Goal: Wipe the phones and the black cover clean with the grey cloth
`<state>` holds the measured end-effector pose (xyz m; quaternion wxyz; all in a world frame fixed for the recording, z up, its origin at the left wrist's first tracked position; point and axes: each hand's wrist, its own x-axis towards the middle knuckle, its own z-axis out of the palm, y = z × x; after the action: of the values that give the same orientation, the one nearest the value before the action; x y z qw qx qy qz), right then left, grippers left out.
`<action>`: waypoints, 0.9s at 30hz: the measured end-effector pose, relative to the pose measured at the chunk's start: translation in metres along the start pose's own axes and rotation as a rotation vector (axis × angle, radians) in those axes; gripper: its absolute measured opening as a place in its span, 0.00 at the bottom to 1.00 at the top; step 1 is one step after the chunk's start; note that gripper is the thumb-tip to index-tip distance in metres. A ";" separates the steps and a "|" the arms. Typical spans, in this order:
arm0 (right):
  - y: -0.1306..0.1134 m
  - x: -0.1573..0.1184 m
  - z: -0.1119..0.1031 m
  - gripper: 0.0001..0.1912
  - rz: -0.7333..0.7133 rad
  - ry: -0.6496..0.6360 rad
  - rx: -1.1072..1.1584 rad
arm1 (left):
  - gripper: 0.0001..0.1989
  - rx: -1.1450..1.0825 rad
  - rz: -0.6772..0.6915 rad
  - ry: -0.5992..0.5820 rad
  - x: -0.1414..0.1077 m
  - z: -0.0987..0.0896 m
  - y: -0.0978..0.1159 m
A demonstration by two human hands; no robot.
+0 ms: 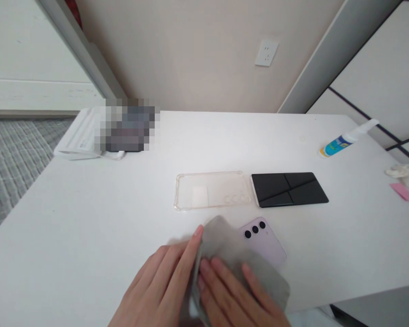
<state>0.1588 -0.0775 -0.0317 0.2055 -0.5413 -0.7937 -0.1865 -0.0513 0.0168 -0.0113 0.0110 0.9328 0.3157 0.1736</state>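
A beige wall with a white socket (266, 52) backs the white desk (88, 204) (grey woven floor to its left). On the desk lie a black panel (289, 188), a clear phone case (213, 190) and a spray bottle (347, 138). At the near edge, left hand (163, 281) and right hand (231, 295) each keep a clenched grip on the grey cloth (231, 254), which covers a lilac phone (264, 243).

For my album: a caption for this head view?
Both hands press a grey cloth onto a lilac phone.
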 end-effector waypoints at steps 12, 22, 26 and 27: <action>0.014 -0.006 -0.006 0.22 0.032 -0.081 0.007 | 0.56 0.021 -0.019 0.056 0.003 0.000 0.000; 0.019 -0.004 -0.007 0.28 0.085 -0.145 -0.030 | 0.56 0.007 -0.003 0.041 0.000 0.001 -0.002; -0.010 0.001 0.010 0.16 0.037 0.019 0.027 | 0.49 0.044 0.025 0.023 -0.003 0.001 -0.004; -0.004 0.000 0.007 0.18 0.021 -0.028 0.013 | 0.49 0.040 0.027 0.025 -0.002 0.001 -0.004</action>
<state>0.1546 -0.0751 -0.0377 0.1998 -0.5509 -0.7919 -0.1716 -0.0548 0.0186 -0.0134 -0.0139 0.9347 0.3067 0.1788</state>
